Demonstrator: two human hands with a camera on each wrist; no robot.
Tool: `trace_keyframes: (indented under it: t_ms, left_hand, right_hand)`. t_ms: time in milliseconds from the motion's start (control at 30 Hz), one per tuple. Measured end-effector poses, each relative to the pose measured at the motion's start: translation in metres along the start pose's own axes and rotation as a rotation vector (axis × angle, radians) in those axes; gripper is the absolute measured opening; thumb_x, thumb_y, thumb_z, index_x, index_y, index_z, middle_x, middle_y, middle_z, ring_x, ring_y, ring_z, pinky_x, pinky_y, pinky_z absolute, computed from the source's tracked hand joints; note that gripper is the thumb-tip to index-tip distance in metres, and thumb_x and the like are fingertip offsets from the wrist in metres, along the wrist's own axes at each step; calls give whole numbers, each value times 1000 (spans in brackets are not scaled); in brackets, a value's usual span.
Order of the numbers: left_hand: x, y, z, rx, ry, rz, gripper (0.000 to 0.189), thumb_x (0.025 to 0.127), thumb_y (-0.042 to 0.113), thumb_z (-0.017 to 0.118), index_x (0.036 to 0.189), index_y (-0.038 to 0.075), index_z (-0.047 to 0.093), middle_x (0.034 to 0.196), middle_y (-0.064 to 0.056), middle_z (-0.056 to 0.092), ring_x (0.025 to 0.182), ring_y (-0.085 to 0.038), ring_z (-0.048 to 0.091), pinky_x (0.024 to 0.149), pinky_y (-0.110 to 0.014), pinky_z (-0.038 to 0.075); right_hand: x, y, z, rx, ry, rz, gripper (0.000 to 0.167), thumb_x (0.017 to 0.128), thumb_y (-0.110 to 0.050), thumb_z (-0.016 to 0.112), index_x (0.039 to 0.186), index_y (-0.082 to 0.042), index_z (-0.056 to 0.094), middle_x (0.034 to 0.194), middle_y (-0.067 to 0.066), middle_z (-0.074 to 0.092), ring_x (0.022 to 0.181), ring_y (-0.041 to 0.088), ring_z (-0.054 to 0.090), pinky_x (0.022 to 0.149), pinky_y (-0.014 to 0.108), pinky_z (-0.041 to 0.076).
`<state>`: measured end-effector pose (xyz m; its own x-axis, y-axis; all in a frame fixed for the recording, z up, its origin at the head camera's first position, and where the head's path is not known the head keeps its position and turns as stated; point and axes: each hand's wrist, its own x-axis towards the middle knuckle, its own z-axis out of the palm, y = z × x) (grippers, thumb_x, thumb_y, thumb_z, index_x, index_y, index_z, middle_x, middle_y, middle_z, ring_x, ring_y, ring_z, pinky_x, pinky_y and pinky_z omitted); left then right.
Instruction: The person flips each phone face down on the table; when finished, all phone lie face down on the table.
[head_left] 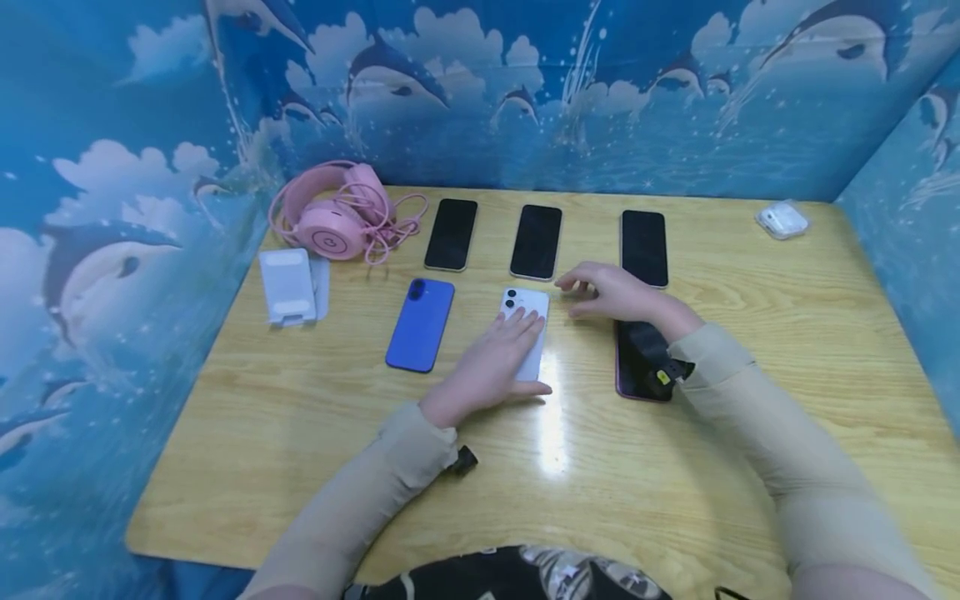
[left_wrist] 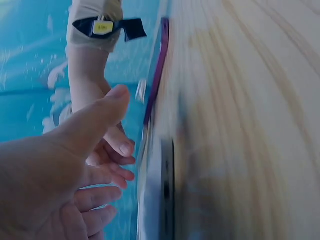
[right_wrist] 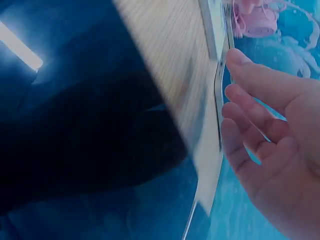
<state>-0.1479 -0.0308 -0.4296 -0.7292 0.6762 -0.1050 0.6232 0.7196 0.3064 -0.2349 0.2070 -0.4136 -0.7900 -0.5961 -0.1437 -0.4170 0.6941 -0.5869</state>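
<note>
A white phone (head_left: 531, 300) lies back up on the wooden table, its camera lenses at the far end. Across it rests my left hand (head_left: 493, 357), fingers straight and thumb spread past the near edge. In the left wrist view the phone's thin side (left_wrist: 168, 190) runs beside that hand. My right hand (head_left: 617, 292) hovers just right of the white phone, fingers loosely bent and holding nothing. Beneath the right wrist lies a dark-screened phone (head_left: 633, 371) with a purple edge, partly hidden by the wrist strap. Left of the white phone is a blue phone (head_left: 420, 325), back up.
Three black-screened phones form a back row: left (head_left: 452, 233), middle (head_left: 536, 242) and right (head_left: 643, 242). Pink headphones (head_left: 330, 221) with a coiled cable sit at the back left, near white flat packaging (head_left: 288, 287). A small clear case (head_left: 783, 220) is at the back right.
</note>
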Motion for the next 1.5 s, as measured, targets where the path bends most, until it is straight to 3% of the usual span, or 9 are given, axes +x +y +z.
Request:
trace_keyframes:
  t_ms: [233, 367, 500, 700, 1067, 1267, 1500]
  left_hand:
    - [25, 35, 3, 63, -38, 121, 91, 87, 60, 57, 151, 5, 22, 157, -11, 19, 145, -26, 10, 117, -37, 1]
    - [39, 49, 9, 103, -62, 162, 90, 88, 59, 56, 152, 7, 20, 158, -11, 17, 145, -24, 7, 117, -34, -1]
    - [51, 60, 17, 131, -67, 171, 92, 87, 60, 56, 153, 8, 18, 158, -12, 13, 145, -23, 5, 116, -33, -4]
    - [65, 73, 26, 208, -66, 137, 92, 86, 62, 57, 153, 10, 21, 158, -13, 15, 145, -22, 8, 117, -32, -2]
    - [71, 84, 32, 258, -130, 111, 86, 89, 64, 48, 153, 14, 21, 159, -11, 10, 145, -22, 8, 118, -33, 3]
    - [70, 84, 35, 215, -132, 111, 85, 89, 63, 49, 153, 14, 21, 159, -10, 9, 145, -21, 7, 117, -32, 2]
    - [69, 83, 32, 164, -114, 125, 88, 88, 61, 53, 153, 13, 18, 159, -11, 10, 145, -21, 8, 117, -31, 3]
  right_hand:
    - [-38, 27, -19, -135, -4, -1, 41, 83, -9, 74, 120, 5, 61, 110, 18, 62, 97, 32, 58, 82, 48, 51]
    - [-59, 42, -31, -142, -7, 48, 35, 84, 3, 69, 118, 8, 60, 107, 21, 60, 95, 35, 58, 80, 50, 51]
    - [-71, 53, -37, -133, -27, 96, 35, 83, 10, 65, 118, 8, 60, 108, 22, 61, 97, 37, 58, 82, 51, 50]
    - [-76, 61, -33, -95, -63, 149, 45, 80, 0, 74, 122, 5, 60, 108, 18, 59, 96, 31, 55, 81, 49, 49]
    - [-78, 68, -32, -112, -54, 135, 39, 75, 2, 77, 111, 4, 60, 98, 12, 58, 83, 25, 51, 72, 40, 47]
    - [-82, 71, -32, -8, -82, 122, 35, 76, 2, 77, 106, 3, 60, 93, 9, 56, 81, 22, 50, 68, 35, 46]
    - [-92, 72, -39, 86, -56, 131, 42, 78, -8, 77, 113, 3, 58, 97, 9, 59, 84, 22, 54, 69, 30, 48]
